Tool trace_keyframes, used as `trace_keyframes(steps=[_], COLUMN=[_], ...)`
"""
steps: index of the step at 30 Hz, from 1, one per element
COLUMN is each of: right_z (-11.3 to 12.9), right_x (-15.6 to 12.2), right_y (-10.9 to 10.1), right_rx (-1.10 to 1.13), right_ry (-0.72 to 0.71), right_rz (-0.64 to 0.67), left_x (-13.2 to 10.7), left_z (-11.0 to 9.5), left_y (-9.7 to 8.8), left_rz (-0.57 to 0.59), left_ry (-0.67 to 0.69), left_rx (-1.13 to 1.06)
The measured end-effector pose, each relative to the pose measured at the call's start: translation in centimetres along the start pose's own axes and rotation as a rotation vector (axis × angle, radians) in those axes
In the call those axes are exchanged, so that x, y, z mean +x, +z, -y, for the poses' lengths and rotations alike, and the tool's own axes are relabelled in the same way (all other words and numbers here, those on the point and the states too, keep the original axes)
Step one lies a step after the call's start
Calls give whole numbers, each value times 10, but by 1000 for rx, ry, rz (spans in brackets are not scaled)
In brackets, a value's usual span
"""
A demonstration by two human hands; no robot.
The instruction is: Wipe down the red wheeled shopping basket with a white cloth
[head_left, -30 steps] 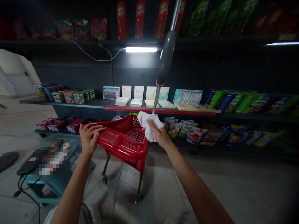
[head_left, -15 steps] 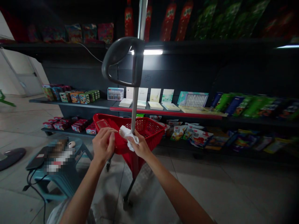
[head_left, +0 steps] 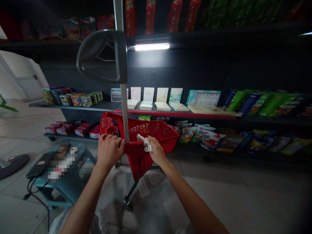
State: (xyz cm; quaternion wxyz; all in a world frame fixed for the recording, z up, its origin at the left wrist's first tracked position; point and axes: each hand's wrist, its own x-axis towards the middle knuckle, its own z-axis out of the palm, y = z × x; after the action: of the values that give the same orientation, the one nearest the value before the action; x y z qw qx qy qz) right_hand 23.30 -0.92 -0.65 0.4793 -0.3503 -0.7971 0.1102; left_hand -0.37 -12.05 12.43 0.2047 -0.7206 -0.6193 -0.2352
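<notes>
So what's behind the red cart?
A green packet shows behind the red cart, with snack bags farther right. Whatever else the cart covers cannot be seen.

Tiled floor (head_left: 207,195) before you — a red cart (head_left: 141,164) stands on casters (head_left: 128,203) toward its far edge; a blue-green stool (head_left: 62,187) and dark base (head_left: 17,164) stand to your left.

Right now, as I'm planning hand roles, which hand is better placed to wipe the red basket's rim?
Probably the right hand: its fingers hold the white cloth at the red basket's rim. The left hand, beside the pole, shows no cloth.
</notes>
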Motion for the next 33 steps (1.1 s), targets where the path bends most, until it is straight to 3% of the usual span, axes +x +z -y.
trace_keyframes(steps=[6, 10, 14, 18, 23, 33], right_z=[-51, -67, -76, -93, -120, -143], right_x=[-19, -25, -29, -29, -23, -20], right_y=[-17, -28, -43, -51, -54, -46], right_rx=[-206, -457, -554, -456, -226, -148], right_ry=[92, 160, 244, 339, 566, 671], right_rz=[-51, -134, -231, -375, -625, -649], left_x=[7, 12, 19, 27, 37, 57], left_z=[8, 17, 25, 30, 28, 32], left_y=[7, 20, 32, 43, 58, 88], left_rz=[31, -2, -19, -54, -96, -154], left_ry=[23, -16, -47, -74, -46, 20], left_rx=[7, -4, -40, -88, -98, -156])
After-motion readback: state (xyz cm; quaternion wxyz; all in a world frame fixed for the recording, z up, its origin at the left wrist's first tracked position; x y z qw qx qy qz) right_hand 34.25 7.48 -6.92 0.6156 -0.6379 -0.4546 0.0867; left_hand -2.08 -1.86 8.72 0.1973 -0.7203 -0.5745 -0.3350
